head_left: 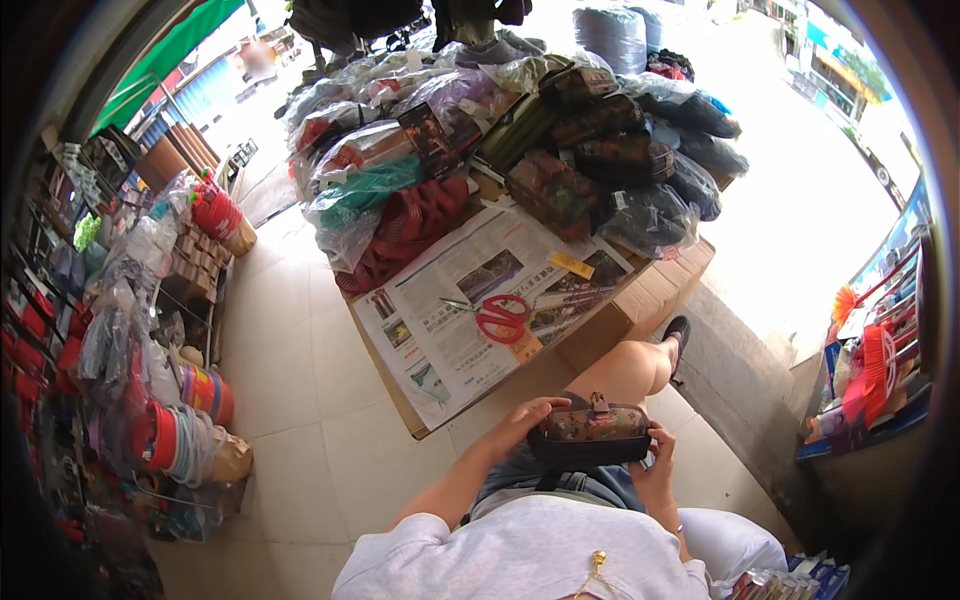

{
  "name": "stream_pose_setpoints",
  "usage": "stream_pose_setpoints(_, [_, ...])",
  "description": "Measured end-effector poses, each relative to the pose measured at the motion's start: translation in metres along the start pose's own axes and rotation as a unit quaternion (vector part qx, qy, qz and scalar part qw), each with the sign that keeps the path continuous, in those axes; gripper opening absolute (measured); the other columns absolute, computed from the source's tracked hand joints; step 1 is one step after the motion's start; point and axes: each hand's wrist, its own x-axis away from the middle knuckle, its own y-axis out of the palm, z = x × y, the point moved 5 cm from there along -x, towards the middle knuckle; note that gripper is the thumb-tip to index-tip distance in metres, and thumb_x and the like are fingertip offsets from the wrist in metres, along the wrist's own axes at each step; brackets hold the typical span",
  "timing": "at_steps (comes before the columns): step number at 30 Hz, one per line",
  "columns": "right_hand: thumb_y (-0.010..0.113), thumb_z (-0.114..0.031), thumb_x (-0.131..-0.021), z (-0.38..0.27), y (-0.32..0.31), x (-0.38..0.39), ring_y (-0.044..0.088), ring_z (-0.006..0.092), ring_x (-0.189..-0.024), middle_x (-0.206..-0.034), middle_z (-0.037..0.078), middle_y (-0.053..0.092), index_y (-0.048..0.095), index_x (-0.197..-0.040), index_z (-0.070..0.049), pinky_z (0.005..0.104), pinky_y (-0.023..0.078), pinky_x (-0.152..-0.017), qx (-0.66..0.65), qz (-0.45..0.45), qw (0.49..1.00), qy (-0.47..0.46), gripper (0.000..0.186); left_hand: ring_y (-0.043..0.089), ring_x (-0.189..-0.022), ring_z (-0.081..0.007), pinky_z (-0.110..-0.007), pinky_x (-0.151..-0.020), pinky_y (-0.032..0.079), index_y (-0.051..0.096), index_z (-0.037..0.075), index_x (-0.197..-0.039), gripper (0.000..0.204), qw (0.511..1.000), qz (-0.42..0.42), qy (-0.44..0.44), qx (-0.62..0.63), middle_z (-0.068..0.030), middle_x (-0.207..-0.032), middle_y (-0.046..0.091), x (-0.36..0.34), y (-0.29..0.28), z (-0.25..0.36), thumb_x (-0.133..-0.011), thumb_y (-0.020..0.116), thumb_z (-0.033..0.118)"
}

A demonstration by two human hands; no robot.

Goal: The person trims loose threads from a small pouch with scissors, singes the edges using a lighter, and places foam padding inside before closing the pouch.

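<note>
On my lap rests a small dark pouch [597, 430] with a patterned top, black sides and a short tab at its far edge. My left hand [528, 416] grips its left end, thumb along the upper edge. At the opposite end, my right hand [656, 450] has its fingers curled round the corner. Beyond my knees, scissors with red handles [503, 318] lie on newspaper [450, 345] spread over a cardboard box [650, 295]. A yellow strip [572, 265] sits on the paper's far right part.
Plastic-wrapped goods are heaped at the far side of the box, with a dark red textured item [420, 225] and patterned bags [555, 190] among them. Crowded shelves with coloured baskets [207, 392] line the left. A red-and-blue display [865, 380] stands at the right.
</note>
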Motion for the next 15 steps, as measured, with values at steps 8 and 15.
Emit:
stream_pose_setpoints(8, [0.049,0.018,-0.065,-0.059,-0.016,-0.021,0.054,0.0314,-0.116,-0.128,0.02,0.051,0.046,-0.121,-0.004,0.0352,0.044,-0.098,-0.074,0.051,0.986,-0.14,0.06,0.05,-0.124,-0.0227,-0.036,-0.107,0.037,0.037,0.001,-0.144,0.069,0.985,-0.109,-0.013,0.134,-0.0148,-0.14,0.046,0.038,0.04,0.011,-0.09,0.062,0.036])
stream_pose_setpoints(15, [0.043,0.019,-0.067,-0.079,-0.026,-0.039,0.053,0.0302,-0.117,-0.127,0.018,0.053,0.052,-0.119,-0.003,0.0364,0.041,-0.101,-0.055,0.048,0.986,-0.149,0.057,0.047,-0.127,-0.0194,-0.031,-0.099,0.048,0.031,0.01,-0.148,0.068,0.968,-0.144,-0.013,0.206,-0.0086,-0.14,0.046,0.0,0.057,0.002,-0.088,0.062,0.003])
